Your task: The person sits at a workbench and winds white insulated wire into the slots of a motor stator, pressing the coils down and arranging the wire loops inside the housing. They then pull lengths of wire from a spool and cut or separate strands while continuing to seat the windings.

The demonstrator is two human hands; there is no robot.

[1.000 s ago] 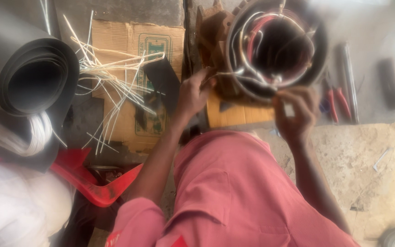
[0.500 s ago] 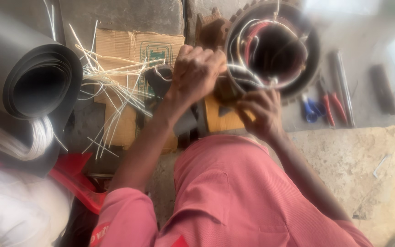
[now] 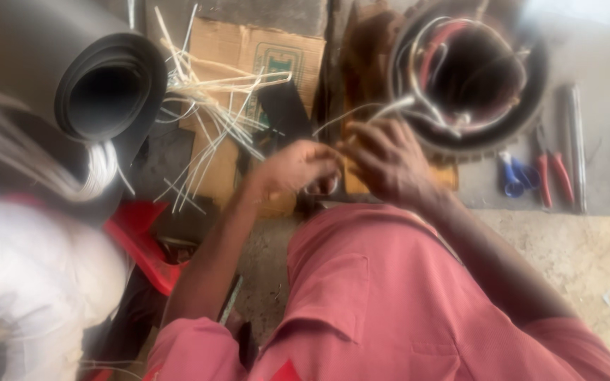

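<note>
On floor: brown cardboard box [image 3: 259,53] with green label. Left hand [image 3: 303,166] and right hand [image 3: 388,161] curled together, pinching pale wires [image 3: 383,111].

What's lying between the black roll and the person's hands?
In the head view, a bundle of pale strips on flattened cardboard lies between the black roll and the left hand.

The stator [image 3: 471,77] looks like dark, dull metal, its wires [image 3: 425,106] sleeved in smooth white and red plastic. The box [image 3: 248,77] is matt brown cardboard. The roll [image 3: 107,92] is a dark, matt, smooth sheet. The strips [image 3: 213,120] look pale and papery. The pliers [image 3: 552,176] have glossy red plastic grips. The floor [image 3: 601,261] is rough concrete. The shirt [image 3: 390,303] is soft matt pink cloth.
</note>
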